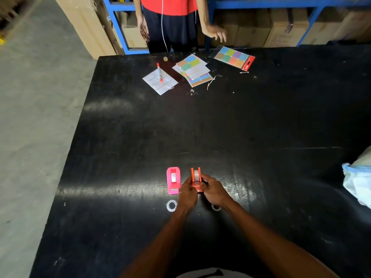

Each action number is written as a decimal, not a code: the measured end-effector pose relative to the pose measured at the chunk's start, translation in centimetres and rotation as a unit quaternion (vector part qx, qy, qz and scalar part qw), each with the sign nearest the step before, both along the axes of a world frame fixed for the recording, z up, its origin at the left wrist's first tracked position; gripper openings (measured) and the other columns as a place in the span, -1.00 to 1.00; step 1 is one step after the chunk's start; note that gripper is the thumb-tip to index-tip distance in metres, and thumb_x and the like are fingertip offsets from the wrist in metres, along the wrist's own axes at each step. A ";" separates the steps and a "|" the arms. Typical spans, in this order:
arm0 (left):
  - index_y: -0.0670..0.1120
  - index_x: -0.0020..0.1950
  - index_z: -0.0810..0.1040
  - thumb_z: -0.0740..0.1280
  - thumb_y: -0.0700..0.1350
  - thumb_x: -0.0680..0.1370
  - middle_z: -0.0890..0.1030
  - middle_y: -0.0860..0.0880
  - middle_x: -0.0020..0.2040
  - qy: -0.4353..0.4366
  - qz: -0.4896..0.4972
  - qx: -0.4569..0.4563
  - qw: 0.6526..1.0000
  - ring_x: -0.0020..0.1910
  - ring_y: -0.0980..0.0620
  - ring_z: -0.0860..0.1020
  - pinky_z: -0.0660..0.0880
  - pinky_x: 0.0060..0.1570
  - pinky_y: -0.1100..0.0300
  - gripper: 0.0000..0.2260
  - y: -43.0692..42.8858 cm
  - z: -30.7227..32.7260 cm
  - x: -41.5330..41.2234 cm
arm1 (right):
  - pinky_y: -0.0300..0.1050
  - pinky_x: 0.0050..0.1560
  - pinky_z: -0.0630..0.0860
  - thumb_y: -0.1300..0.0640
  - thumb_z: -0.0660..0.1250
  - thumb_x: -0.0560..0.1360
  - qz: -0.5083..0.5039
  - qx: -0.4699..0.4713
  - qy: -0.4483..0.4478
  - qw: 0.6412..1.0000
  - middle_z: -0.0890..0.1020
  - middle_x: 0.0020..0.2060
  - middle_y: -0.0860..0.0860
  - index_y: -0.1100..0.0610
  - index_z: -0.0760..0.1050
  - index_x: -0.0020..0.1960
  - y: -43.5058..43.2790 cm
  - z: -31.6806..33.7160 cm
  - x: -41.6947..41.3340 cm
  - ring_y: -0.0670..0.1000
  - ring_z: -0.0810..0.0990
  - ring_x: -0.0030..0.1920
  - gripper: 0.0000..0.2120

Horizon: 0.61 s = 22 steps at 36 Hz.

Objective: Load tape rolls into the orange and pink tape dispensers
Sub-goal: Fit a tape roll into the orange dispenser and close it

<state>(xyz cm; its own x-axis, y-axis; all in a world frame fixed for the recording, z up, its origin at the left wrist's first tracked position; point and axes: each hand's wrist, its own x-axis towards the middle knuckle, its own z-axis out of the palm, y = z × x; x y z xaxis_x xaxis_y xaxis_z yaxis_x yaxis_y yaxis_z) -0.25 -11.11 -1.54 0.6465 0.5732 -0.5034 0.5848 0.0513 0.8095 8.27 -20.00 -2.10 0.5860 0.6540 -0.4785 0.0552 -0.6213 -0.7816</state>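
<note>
The orange tape dispenser (196, 178) stands on the black table (200, 127) with a clear tape roll (197, 176) seated in it. My left hand (187, 194) grips its left side and my right hand (213, 190) grips its right side near the cutter end. Just to the left stands the pink dispenser (173, 180), also holding a tape roll (173, 177). A white ring-shaped tape core (171, 205) lies in front of the pink one. A second ring (215, 208) peeks out beside my right wrist.
At the far end lie sticker sheets (193, 70), a white label sheet (160, 82) with a red marker (159, 72), and a packaged colour set (233, 57). A person in a red shirt (170, 23) stands behind the table. A plastic bag (359, 177) sits at the right edge.
</note>
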 end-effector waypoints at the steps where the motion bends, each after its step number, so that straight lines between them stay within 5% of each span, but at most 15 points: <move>1: -0.07 0.32 0.54 0.21 -0.27 0.61 0.67 -0.02 0.09 -0.001 0.000 0.000 1.000 0.04 0.05 0.63 0.58 0.09 0.22 -0.68 0.0 -0.1 0.0 | -0.09 0.21 0.55 0.12 0.21 0.60 0.003 -0.002 -0.003 1.000 0.68 0.12 -0.10 -0.09 0.53 0.28 0.0 -0.1 0.0 -0.10 0.64 0.10 -0.70; 3: -0.07 0.33 0.54 0.19 -0.27 0.61 0.67 -0.02 0.10 0.002 -0.006 0.000 1.000 0.05 0.04 0.63 0.58 0.12 0.20 -0.68 0.1 -0.2 -0.1 | -0.05 0.22 0.55 0.12 0.19 0.61 0.008 -0.008 -0.017 1.000 0.67 0.14 -0.08 -0.09 0.52 0.29 -0.2 -0.2 -0.1 -0.08 0.63 0.12 -0.70; 6: -0.06 0.32 0.53 0.19 -0.30 0.59 0.66 0.00 0.08 0.004 -0.017 0.002 1.000 0.03 0.07 0.62 0.53 -0.03 0.44 -0.66 0.0 0.3 -0.4 | -0.04 0.22 0.53 0.19 0.15 0.60 0.007 -0.015 -0.016 1.000 0.67 0.13 -0.05 -0.05 0.53 0.25 -0.5 0.1 -0.2 -0.05 0.63 0.11 -0.68; 10: -0.07 0.28 0.55 0.15 -0.30 0.58 0.65 0.01 0.08 0.008 -0.029 0.008 1.000 0.07 0.02 0.61 0.50 0.00 0.31 -0.66 0.2 0.5 -1.0 | -0.08 0.24 0.51 0.24 0.15 0.58 -0.002 -0.005 -0.013 1.000 0.67 0.10 -0.08 -0.04 0.55 0.18 -0.7 0.9 -0.4 -0.06 0.62 0.12 -0.68; 14: -0.12 0.25 0.57 0.19 -0.21 0.63 0.65 -0.02 0.10 -0.013 0.012 0.018 1.000 0.07 -0.01 0.62 0.47 -0.06 0.37 -0.75 0.8 1.1 -1.6 | -0.18 0.36 0.36 0.27 0.18 0.61 -0.037 -0.008 -0.014 0.999 0.57 0.30 0.05 0.20 0.40 0.42 -0.7 1.4 -0.6 0.00 0.52 0.31 -0.63; 18: 0.10 0.14 0.59 0.28 -0.16 0.55 0.67 -0.02 0.12 -0.043 0.082 0.020 0.995 0.06 -0.04 0.64 0.57 0.17 0.03 -0.76 2.3 2.2 -2.3 | -0.16 0.29 0.45 0.28 0.19 0.61 -0.056 0.010 -0.039 0.998 0.60 0.24 0.11 0.24 0.42 0.39 -0.6 1.9 -1.0 0.01 0.58 0.21 -0.65; 22: 0.14 0.04 0.62 0.29 -0.22 0.47 0.71 -0.01 -0.02 -0.062 0.100 0.047 0.992 -0.11 0.01 0.68 0.65 -0.04 0.01 -0.71 5.4 1.5 -3.9 | -0.05 0.26 0.52 0.22 0.22 0.59 -0.058 0.019 -0.067 0.996 0.66 0.11 0.02 0.12 0.51 0.27 -0.2 1.7 -1.3 -0.03 0.63 0.12 -0.72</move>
